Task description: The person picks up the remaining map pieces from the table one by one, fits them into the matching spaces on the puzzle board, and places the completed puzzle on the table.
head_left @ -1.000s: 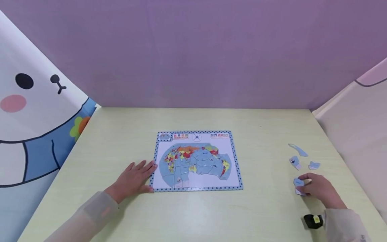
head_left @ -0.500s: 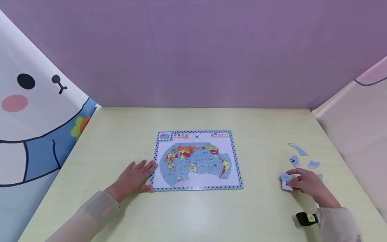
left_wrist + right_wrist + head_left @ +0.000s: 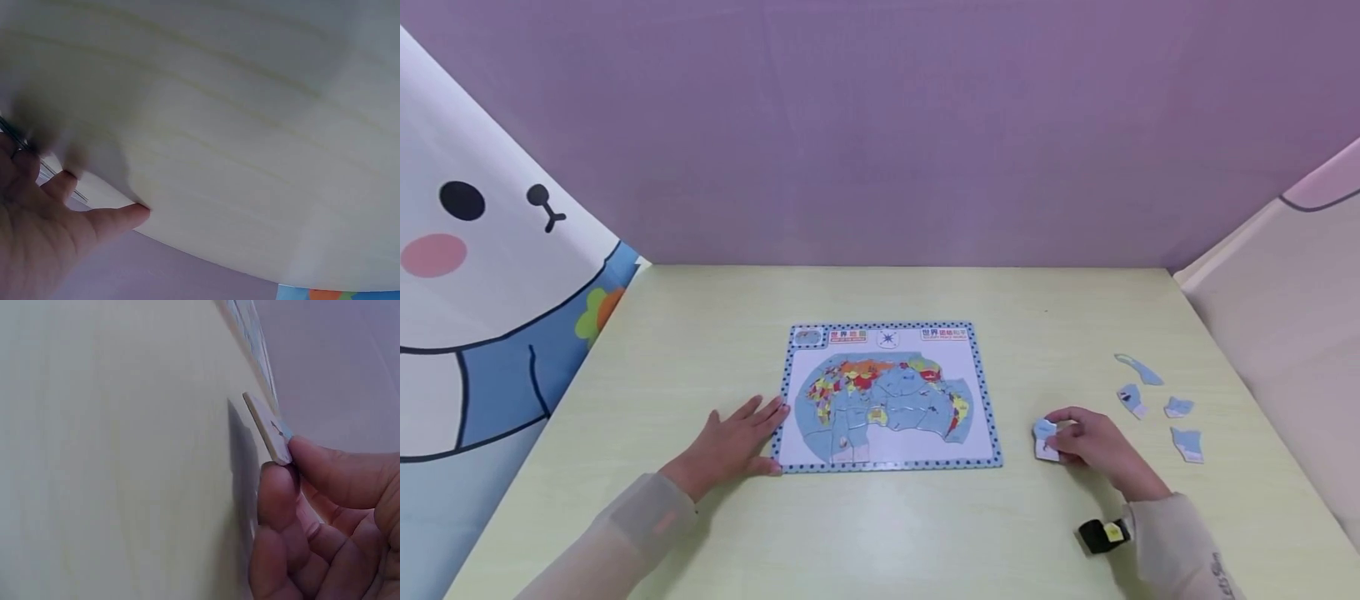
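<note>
Right hand (image 3: 1093,446) pinches a piece (image 3: 1046,440) between thumb and fingers, raised above the table (image 3: 880,533), right of the board (image 3: 917,450). Left hand (image 3: 730,450) spread wide, touching the board's left edge. Four loose pieces (image 3: 1187,444) lie on the table, well right of the board

On the desk (image 3: 880,542) we see the puzzle board (image 3: 936,453) near the middle, the left fingers (image 3: 771,423) at its left edge, the held piece (image 3: 1042,439) in the right fingers (image 3: 1070,413) to its right, and four loose pieces (image 3: 1187,443) farther right.
</note>
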`<state>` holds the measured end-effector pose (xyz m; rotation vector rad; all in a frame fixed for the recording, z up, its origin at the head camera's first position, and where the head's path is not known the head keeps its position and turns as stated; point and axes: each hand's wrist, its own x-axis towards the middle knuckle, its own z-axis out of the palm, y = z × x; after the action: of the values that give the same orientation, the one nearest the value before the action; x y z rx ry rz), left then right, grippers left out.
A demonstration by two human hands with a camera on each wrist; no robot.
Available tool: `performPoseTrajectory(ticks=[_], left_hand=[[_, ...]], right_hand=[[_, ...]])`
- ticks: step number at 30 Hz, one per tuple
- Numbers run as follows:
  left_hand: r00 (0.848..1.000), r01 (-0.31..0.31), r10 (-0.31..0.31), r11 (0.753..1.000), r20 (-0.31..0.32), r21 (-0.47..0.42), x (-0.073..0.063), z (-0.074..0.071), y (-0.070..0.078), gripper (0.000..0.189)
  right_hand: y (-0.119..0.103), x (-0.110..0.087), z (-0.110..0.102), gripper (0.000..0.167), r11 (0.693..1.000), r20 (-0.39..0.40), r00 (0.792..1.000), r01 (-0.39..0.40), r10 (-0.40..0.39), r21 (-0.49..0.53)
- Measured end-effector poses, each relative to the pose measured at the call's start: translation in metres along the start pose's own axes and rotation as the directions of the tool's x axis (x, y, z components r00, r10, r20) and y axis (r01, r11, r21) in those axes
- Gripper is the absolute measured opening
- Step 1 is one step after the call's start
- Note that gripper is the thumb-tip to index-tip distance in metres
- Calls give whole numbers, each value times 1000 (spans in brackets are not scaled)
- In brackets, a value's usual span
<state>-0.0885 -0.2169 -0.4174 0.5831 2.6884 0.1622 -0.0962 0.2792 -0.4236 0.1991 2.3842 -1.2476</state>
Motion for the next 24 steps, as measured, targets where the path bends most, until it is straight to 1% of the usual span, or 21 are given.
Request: performPoseTrajectory(ticks=[2,6,12,15,19,24], left_hand=[[1000,7,-7,999,12,-33,0,-1,1,84],[1000,15,-13,998,27,-65,-3,-3,2,84],[999,31,-29,997,33,-65,-3,-4,-1,86],[999,27,-25,997,29,-77,-2,-3,-2,85],[1000,21,-18,995,25,-93,-1,-3,0,84],[999,18,-16,996,28,-90,0,-2,0,84]], right_hand=[[-7,0,8,34,1000,0,1000,5,-5,-17],[-21,-2,26,31,999,19,999,34,-33,-33],[-37,-1,48,27,992,54,991,125,-125,12],[-41,2,57,27,988,63,986,151,-153,34],[-47,5,67,26,990,74,988,132,-136,53],[-55,7,74,25,993,72,991,109,-112,37]])
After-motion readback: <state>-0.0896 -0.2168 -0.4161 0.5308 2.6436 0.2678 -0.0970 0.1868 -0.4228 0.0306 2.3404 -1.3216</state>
